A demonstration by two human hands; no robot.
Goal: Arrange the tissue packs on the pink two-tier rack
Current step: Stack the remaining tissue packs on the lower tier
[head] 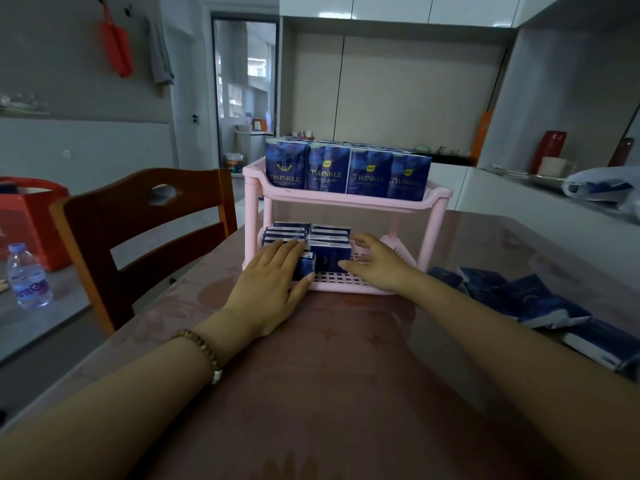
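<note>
The pink two-tier rack (349, 201) stands on the table in front of me. Its top tier is filled with upright dark blue tissue packs (346, 173). On the bottom tier, two rows of blue packs (325, 233) stand at the left end; the right part of that tier is bare grid. My left hand (270, 282) lies flat over the front of the left row, fingers straight, thumb against the front pack's (306, 266) lower edge. My right hand (377, 261) is beside the right row, thumb touching its front pack (329, 259), fingers extended alongside.
Several loose blue packs (530, 299) lie on the table to the right of the rack. A wooden chair (138, 233) stands at the table's left side, with a water bottle (27, 278) and a red box (27, 216) beyond it.
</note>
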